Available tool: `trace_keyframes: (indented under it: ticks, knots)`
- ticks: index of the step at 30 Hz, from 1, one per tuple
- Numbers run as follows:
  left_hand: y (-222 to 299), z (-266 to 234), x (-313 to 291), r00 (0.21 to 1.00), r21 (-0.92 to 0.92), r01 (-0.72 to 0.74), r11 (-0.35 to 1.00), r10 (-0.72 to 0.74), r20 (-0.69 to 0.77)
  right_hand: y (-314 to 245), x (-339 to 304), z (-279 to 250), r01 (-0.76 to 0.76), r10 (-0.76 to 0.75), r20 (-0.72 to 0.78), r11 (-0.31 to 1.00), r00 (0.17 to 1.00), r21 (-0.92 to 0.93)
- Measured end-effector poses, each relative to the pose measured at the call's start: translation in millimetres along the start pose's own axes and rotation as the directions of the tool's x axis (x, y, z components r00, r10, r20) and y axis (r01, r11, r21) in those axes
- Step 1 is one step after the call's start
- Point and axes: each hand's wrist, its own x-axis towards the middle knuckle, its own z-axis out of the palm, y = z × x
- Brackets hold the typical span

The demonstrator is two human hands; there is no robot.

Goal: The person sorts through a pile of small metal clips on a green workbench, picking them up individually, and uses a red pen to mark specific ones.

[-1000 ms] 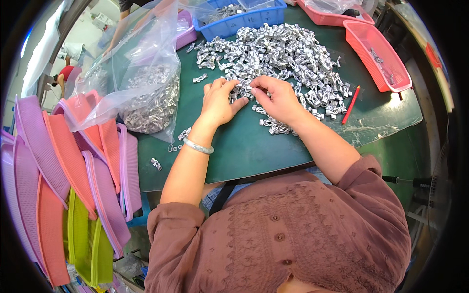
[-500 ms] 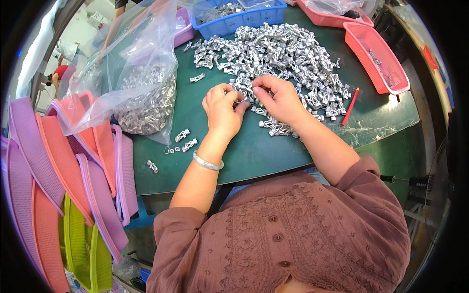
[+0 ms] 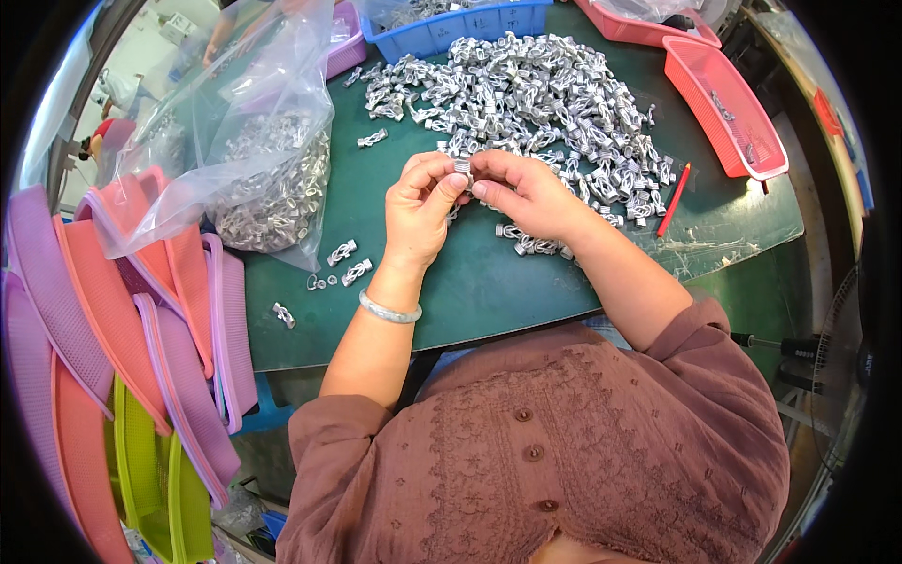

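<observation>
Above the near edge of a pile of small silver-grey looped parts (image 3: 536, 85), my two hands meet fingertip to fingertip. Between thumb and finger, my left hand (image 3: 423, 211) pinches one small ridged grey part (image 3: 461, 166). My right hand (image 3: 531, 195) closes on the same part from the other side; its lower end is hidden by the fingers. A few single looped parts (image 3: 357, 273) and some tiny rings (image 3: 319, 281) lie on the green table (image 3: 470, 291) left of my left wrist.
A clear plastic bag (image 3: 272, 179) full of similar parts stands at the left, beside stacked purple, pink and green baskets (image 3: 178, 376). Behind the pile is a blue bin (image 3: 460, 36). Toward the right lie a red pencil (image 3: 674, 199) and a pink basket (image 3: 723, 103) holding a few parts.
Both hands have lifted slightly off the pile's edge and come together. The grey part now shows between the fingertips. The whole view has shifted a little.
</observation>
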Motion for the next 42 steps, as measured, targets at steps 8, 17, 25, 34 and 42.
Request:
trace_keyframes:
  ticks: [8,17,25,34,42]
  knots:
    - [1.5,3.3,-2.7,0.993,0.232,-0.108,0.967,0.094,0.07,11.9,1.4,2.2,-0.025,0.023,-0.104,0.999,0.994,-0.023]
    - [-4.5,0.5,-3.2,0.982,0.341,-0.185,0.922,0.159,0.103,13.6,0.8,4.3,0.039,-0.08,-0.164,0.971,0.983,-0.235]
    - [-1.6,-2.6,-2.4,0.967,0.483,-0.255,0.838,0.217,0.134,16.0,0.1,4.5,-0.004,-0.017,-0.154,0.991,0.988,-0.133]
    - [3.4,-1.3,-2.4,0.979,0.399,-0.202,0.894,0.197,0.056,4.8,-2.0,6.0,-0.012,0.0,-0.089,0.992,0.996,-0.128]
    - [6.0,-2.5,-1.2,0.997,0.179,0.073,0.981,-0.069,-0.032,-5.9,-2.3,2.7,-0.189,0.193,0.027,0.909,0.981,0.372]
